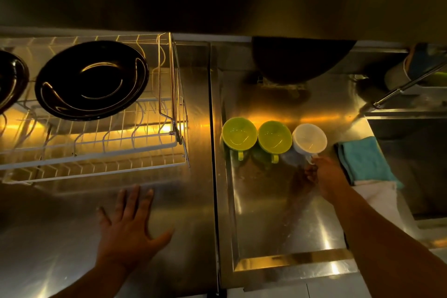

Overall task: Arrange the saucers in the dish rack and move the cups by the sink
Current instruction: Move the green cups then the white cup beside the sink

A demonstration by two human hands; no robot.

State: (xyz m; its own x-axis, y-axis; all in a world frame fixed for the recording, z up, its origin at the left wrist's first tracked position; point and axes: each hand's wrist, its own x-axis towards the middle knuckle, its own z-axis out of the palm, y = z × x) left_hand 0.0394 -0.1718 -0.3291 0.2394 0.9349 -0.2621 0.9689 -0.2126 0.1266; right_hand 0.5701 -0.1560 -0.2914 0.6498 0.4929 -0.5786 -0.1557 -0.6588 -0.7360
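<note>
Three cups stand in a row on the steel drainboard: a green cup on the left, a second green cup in the middle, and a white cup on the right. My right hand pinches the white cup's handle. My left hand lies flat and spread on the steel counter, in front of the white wire dish rack. A black saucer stands upright in the rack, and another black saucer is cut off by the left edge.
A teal cloth lies folded on a white cloth right of the cups. The sink basin opens at the far right under a slanted faucet. A dark round object leans at the back wall.
</note>
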